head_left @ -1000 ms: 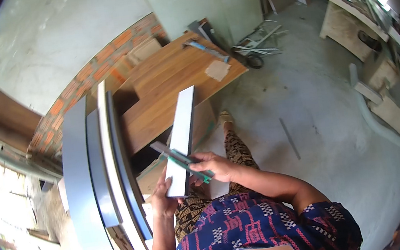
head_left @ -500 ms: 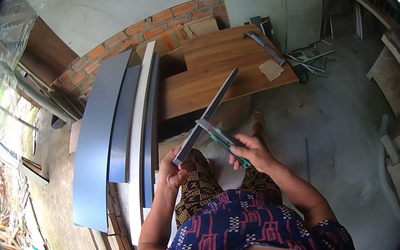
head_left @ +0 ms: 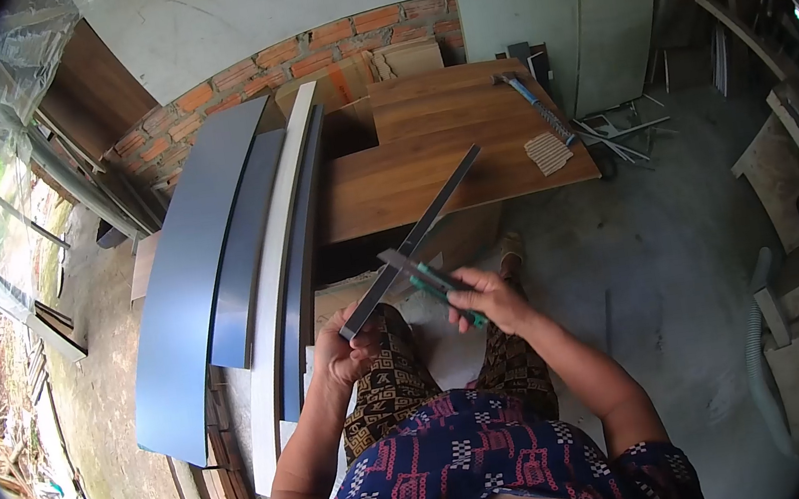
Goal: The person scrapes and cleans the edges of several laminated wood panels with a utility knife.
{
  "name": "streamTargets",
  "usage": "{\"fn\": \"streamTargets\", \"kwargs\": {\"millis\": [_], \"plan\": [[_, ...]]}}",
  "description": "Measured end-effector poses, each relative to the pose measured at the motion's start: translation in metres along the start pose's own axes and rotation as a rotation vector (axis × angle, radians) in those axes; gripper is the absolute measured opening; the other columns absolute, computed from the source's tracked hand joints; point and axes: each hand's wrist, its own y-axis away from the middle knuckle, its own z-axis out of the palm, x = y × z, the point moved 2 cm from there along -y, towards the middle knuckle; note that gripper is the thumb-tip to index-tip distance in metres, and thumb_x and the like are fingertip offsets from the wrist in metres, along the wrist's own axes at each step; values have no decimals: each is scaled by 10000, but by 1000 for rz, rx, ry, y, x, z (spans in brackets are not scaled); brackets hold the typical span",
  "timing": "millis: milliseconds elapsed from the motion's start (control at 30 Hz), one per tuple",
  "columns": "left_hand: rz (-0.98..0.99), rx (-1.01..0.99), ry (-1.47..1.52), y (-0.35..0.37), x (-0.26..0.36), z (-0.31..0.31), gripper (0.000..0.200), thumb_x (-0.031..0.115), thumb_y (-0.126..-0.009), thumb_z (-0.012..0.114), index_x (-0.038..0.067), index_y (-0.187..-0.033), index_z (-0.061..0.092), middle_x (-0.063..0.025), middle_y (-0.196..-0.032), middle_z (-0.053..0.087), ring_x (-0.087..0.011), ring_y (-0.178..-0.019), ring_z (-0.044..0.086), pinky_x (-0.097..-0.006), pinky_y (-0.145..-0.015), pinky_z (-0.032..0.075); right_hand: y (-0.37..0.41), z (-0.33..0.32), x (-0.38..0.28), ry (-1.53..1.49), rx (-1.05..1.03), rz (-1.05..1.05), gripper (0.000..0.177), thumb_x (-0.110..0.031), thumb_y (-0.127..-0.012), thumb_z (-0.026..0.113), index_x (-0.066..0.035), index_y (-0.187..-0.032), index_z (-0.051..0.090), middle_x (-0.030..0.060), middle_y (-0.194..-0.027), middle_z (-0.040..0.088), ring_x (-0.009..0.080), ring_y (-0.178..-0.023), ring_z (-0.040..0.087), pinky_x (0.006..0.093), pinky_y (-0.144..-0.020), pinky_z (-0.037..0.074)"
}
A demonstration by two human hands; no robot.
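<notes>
Two things were held near the middle of the frame by a person in a patterned navy shirt: a long, narrow, dark-edged strip in the left hand, and a green-handled utility knife in the right hand. The strip slanted from just below centre towards the upper right, its far end overlapping a broad brown wood-grain board in my view. The grey blade crossed the strip partway along; from where I stood, I could not tell whether its cutting edge touched.

To handle this well, I judged, the blade wanted a shallow slant, light even pressure and a path leading away from the holding fingers. I could not tell whether the strip's far end was supported, so a firm hold at the near end seemed important against wobble.

The left hand, left of centre, was closed around the strip's lower end, fingers folded beneath. The right hand, right of centre, was curled about the knife's handle. Both forearms rose from the lower part of the frame and angled inward, the right elbow bent outward.
</notes>
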Motion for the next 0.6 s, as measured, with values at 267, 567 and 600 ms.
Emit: {"fn": "streamTargets", "kwargs": {"millis": [267,567,600], "plan": [[-1,-17,70,0,3,-8,188,162,-880,445,5,-888,549,-65,-614,465,-113,-424,394,-202,-338,297,-46,-115,-10,-1,298,-38,202,-223,-888,553,-57,-1003,540,82,-698,608,145,-527,588,261,-467,466],[-40,-79,74,-2,3,-8,202,160,-876,450,16,-995,528,-68,-643,460,-122,-441,389,-214,-346,296,-68,-171,-29,155,729,-159,159,-224,-882,560,-74,-859,513,62,-611,578,133,-446,560,245,-366,404],[-54,-92,89,-3,3,-13,207,160,-877,449,19,-1009,525,-68,-647,462,-122,-440,388,-215,-347,299,-64,-154,-36,161,681,-199,164,-226,-882,562,-72,-856,514,61,-613,578,129,-448,559,243,-370,406]]}}
